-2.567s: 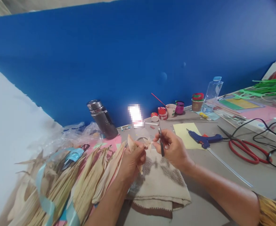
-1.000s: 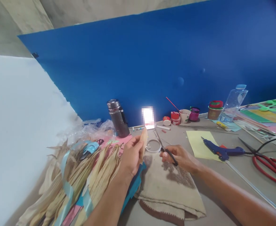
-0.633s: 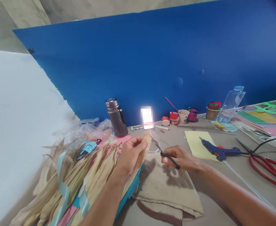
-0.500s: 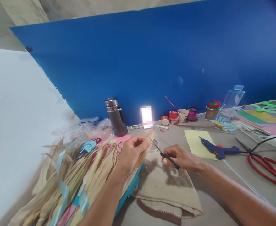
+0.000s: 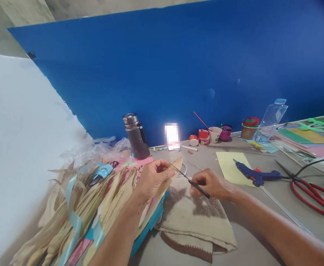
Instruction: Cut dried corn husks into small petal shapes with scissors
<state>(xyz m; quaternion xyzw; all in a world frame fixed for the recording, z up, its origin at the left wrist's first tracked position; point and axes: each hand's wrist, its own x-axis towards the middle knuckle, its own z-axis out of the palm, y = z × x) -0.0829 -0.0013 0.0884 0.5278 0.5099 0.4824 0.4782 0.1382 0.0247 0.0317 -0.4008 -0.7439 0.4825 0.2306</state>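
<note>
A thin, pale corn husk piece (image 5: 178, 164) is pinched between the thumb and fingers of my left hand (image 5: 154, 178), its pointed tip up. My right hand (image 5: 212, 184) is closed around the black handles of a small pair of scissors (image 5: 197, 188). The slim blades slant up and left across the husk, close to my left thumb. Whether the blades are fully closed, I cannot tell. Below both hands lies a folded beige and brown cloth (image 5: 191, 220). A bundle of dried corn husks (image 5: 106, 201) spreads beside my left forearm, with light blue ribbon (image 5: 72, 207) over it.
A dark thermos (image 5: 136, 138) stands behind the husks. Paint jars (image 5: 204, 137) and a paper cup (image 5: 214, 135) line the blue board. On the right lie a blue glue gun (image 5: 257, 174), yellow paper (image 5: 223, 168), red-handled scissors (image 5: 313, 195) and a tilted plastic bottle (image 5: 271, 120).
The husk's tip has turned slightly to the right, and the scissor blades lie a little further left across it. Both hands keep their hold. The whole view has shifted very slightly.
</note>
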